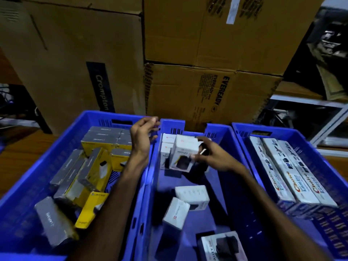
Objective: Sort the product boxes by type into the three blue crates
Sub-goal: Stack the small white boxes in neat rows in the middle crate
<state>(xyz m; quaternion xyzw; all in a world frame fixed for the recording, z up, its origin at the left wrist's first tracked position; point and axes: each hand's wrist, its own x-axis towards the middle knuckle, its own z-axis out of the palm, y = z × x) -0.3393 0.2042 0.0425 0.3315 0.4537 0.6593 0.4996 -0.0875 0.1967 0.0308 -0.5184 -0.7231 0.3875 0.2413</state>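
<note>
One white box (185, 154) is being pinched by the right hand (216, 157) in the middle crate (222, 132) – stacking's next; left hand (143, 134) loosely curled, empty.

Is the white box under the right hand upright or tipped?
Upright: the white cardboard box stands tall at the far end of the middle blue plastic crate, print reading level.

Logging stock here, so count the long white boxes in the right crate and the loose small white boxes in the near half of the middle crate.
Long white boxes: 3
Loose small white boxes: 3
Total: 6
</note>
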